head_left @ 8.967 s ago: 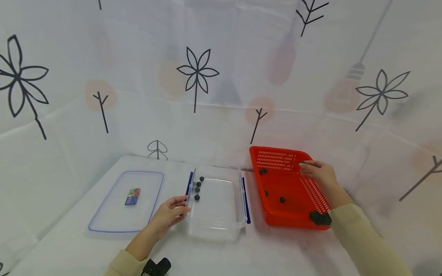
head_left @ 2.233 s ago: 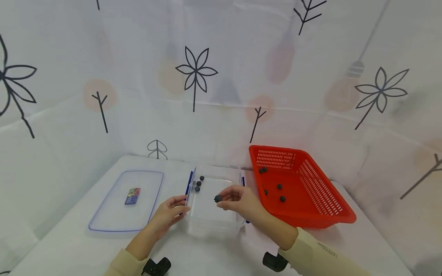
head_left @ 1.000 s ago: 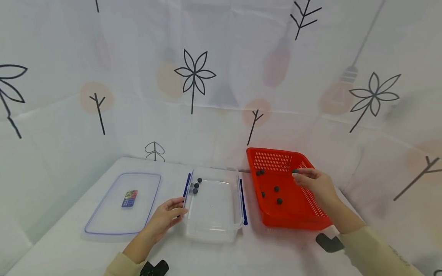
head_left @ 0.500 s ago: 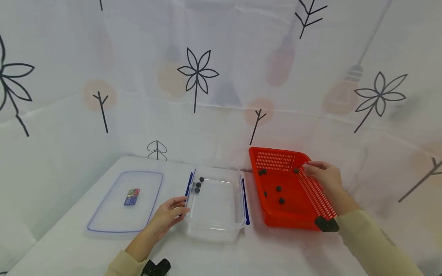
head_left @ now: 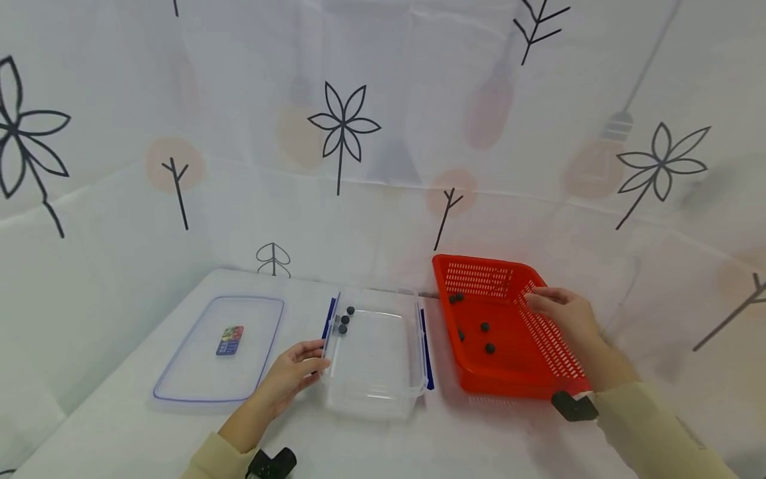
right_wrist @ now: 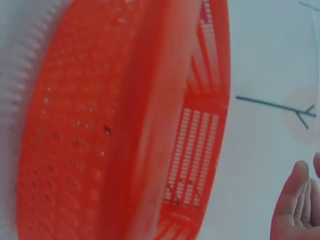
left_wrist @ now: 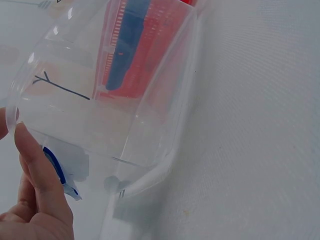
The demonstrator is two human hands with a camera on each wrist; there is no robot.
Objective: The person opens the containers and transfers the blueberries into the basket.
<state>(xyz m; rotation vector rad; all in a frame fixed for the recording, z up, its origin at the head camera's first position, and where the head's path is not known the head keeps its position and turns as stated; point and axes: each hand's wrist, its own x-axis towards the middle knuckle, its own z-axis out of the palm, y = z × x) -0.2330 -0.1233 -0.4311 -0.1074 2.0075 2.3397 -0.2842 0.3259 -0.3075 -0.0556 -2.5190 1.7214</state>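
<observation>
My left hand (head_left: 293, 372) pinches the left rim of a clear plastic box (head_left: 374, 399); in the left wrist view, the thumb and a finger (left_wrist: 32, 147) sit on either side of the rim. Three small dark balls, like blueberries, line the box's left side; one is the far ball (head_left: 350, 311). My right hand (head_left: 565, 316) hovers over the right side of a red basket (head_left: 509, 382), its fingers close together and nothing visible between them. Several similar balls, among them the front ball (head_left: 490, 348), lie in the basket. The hand covers part of its right wall.
A clear lid (head_left: 197, 379) with a blue seal and a colourful label (head_left: 230, 340) lies flat to the left. Blue locking flaps (head_left: 427, 352) hang along the box's sides. A patterned white cloth (head_left: 383, 226) rises behind the table.
My right hand carried one ball from the box to the basket and released it there; that ball is now out of sight. The box holds three balls, down from several. My left hand stays put.
</observation>
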